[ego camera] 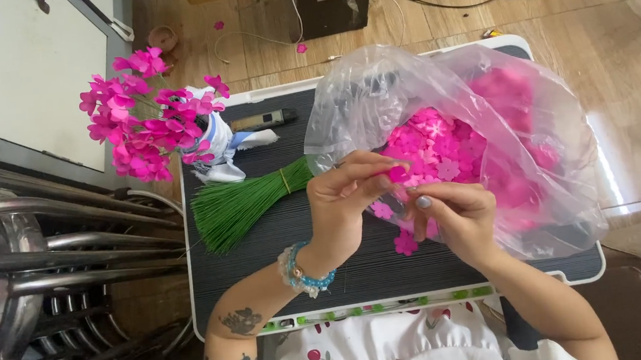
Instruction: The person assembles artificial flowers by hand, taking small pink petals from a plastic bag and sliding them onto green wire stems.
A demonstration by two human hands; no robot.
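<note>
Hands (395, 208) pinch pink flower (398, 173), pointing up-right.

Left hand (345, 201) and right hand (453, 215) pinch fingertips together

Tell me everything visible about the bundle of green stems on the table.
The bundle of green stems is many thin, straight green wires or sticks, bound near one end by a yellowish band. They fan out toward the lower left. It lies flat on the dark ribbed table top, its bound end just under the edge of the clear plastic bag. Neither hand touches it.
</note>
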